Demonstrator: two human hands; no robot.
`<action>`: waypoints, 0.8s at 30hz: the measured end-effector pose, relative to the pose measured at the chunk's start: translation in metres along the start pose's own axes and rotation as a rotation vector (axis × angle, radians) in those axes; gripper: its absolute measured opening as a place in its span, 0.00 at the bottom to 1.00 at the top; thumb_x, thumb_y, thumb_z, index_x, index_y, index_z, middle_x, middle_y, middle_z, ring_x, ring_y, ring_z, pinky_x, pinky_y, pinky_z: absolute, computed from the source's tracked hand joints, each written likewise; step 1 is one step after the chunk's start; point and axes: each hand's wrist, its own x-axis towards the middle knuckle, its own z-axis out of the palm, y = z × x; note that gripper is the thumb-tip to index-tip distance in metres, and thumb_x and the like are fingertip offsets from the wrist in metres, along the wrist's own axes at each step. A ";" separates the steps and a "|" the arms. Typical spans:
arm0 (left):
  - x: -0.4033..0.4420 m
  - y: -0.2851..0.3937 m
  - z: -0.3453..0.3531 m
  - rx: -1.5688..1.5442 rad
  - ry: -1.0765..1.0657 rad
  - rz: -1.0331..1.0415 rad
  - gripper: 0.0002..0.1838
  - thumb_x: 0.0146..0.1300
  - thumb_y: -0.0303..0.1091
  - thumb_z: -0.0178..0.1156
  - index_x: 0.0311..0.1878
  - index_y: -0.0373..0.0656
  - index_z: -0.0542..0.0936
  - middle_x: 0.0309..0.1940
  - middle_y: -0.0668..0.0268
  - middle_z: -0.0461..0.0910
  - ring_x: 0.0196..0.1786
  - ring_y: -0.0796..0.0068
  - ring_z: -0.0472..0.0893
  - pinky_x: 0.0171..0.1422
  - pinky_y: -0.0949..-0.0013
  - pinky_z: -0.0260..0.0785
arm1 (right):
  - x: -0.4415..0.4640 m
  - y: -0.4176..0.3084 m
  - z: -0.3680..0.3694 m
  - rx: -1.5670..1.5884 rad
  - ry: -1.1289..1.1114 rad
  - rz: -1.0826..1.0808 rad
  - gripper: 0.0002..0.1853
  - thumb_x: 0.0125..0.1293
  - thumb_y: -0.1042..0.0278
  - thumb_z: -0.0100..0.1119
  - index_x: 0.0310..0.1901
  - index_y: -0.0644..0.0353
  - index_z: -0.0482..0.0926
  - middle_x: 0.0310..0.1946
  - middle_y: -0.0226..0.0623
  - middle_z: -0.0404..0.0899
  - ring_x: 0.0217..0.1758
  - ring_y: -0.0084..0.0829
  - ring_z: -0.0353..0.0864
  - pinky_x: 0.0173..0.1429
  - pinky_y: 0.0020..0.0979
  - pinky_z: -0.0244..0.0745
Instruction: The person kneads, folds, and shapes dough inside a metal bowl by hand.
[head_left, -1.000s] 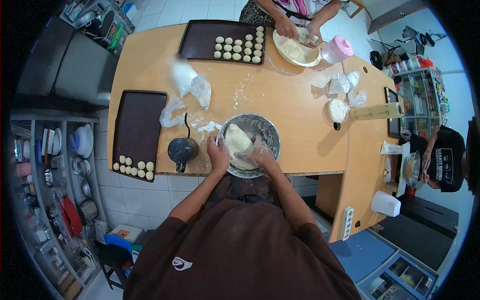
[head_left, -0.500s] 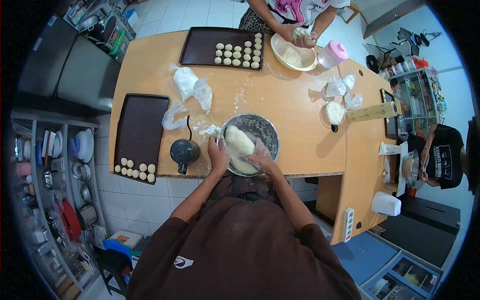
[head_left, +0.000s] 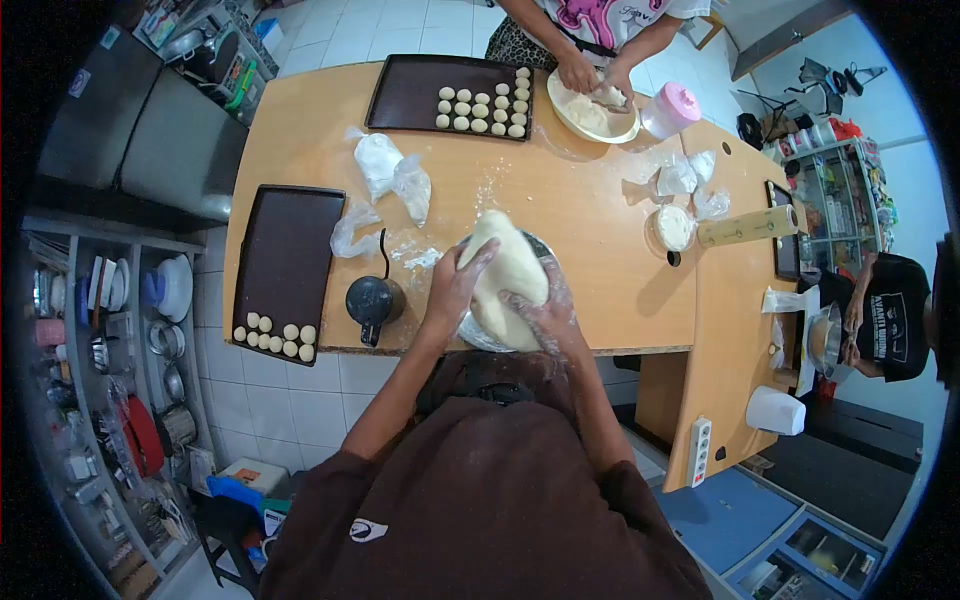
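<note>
A large pale lump of dough (head_left: 505, 270) is raised over the metal mixing bowl (head_left: 477, 335), hiding most of it. My left hand (head_left: 460, 282) grips the dough's left side, fingers bent over its surface. On the right side, my floury right hand (head_left: 545, 310) is closed around the lower part of the same lump. Left of the bowl stands a small black device (head_left: 372, 302) with a cord. Spilled flour (head_left: 423, 259) lies on the wood just behind it.
Dark trays with dough balls lie at the left (head_left: 290, 255) and the back (head_left: 420, 90). Flour bags (head_left: 390, 170) rest between them. Across the table, a person's hands (head_left: 605, 85) work dough over a cream bowl (head_left: 590, 118). Another person (head_left: 890, 315) stands at the far right.
Both my hands have lifted the dough up out of the bowl, and it now looks longer and larger. The person opposite has lowered their hands into the cream bowl.
</note>
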 end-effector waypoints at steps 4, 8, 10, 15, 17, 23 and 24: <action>0.009 -0.001 0.001 -0.218 -0.056 -0.061 0.20 0.63 0.42 0.70 0.45 0.32 0.83 0.36 0.63 0.84 0.34 0.78 0.81 0.39 0.70 0.75 | -0.002 -0.012 0.004 -0.251 -0.072 -0.069 0.33 0.57 0.58 0.75 0.58 0.65 0.70 0.53 0.48 0.77 0.56 0.38 0.78 0.61 0.39 0.73; 0.016 -0.012 0.001 -0.129 0.064 0.015 0.18 0.64 0.42 0.69 0.42 0.32 0.84 0.33 0.64 0.84 0.32 0.79 0.81 0.37 0.71 0.74 | -0.010 -0.024 0.014 -0.298 -0.016 0.056 0.34 0.59 0.53 0.73 0.58 0.64 0.69 0.50 0.45 0.77 0.54 0.38 0.77 0.61 0.38 0.72; 0.017 -0.011 0.003 -0.110 0.114 0.046 0.18 0.65 0.42 0.69 0.41 0.32 0.84 0.31 0.65 0.84 0.31 0.79 0.81 0.36 0.71 0.74 | -0.011 -0.021 0.014 -0.337 0.067 0.010 0.33 0.62 0.50 0.71 0.59 0.64 0.69 0.51 0.43 0.76 0.55 0.39 0.77 0.63 0.38 0.70; 0.005 0.007 0.008 0.067 0.051 0.146 0.17 0.65 0.41 0.68 0.39 0.33 0.84 0.29 0.64 0.84 0.30 0.77 0.81 0.35 0.69 0.73 | 0.004 -0.047 -0.008 0.280 -0.085 0.290 0.33 0.70 0.44 0.59 0.62 0.66 0.69 0.58 0.41 0.75 0.57 0.39 0.76 0.70 0.37 0.62; 0.003 0.002 0.012 0.213 -0.011 0.287 0.16 0.64 0.40 0.68 0.40 0.32 0.83 0.29 0.60 0.84 0.30 0.73 0.81 0.36 0.66 0.73 | 0.014 -0.044 0.003 0.201 0.022 0.220 0.29 0.72 0.44 0.57 0.58 0.66 0.74 0.55 0.43 0.77 0.55 0.37 0.77 0.66 0.37 0.66; 0.008 -0.012 0.018 0.423 -0.183 0.378 0.22 0.65 0.38 0.64 0.58 0.34 0.78 0.50 0.56 0.83 0.52 0.70 0.81 0.59 0.64 0.71 | 0.033 -0.052 0.011 -0.333 0.229 0.043 0.25 0.71 0.47 0.60 0.35 0.68 0.83 0.27 0.39 0.79 0.35 0.26 0.76 0.41 0.32 0.72; 0.012 -0.024 0.015 0.195 -0.254 0.312 0.24 0.66 0.41 0.61 0.60 0.35 0.76 0.52 0.56 0.81 0.54 0.70 0.79 0.62 0.64 0.70 | 0.032 -0.061 0.009 -0.351 0.206 0.078 0.25 0.70 0.47 0.61 0.35 0.68 0.82 0.26 0.38 0.79 0.33 0.25 0.75 0.39 0.31 0.72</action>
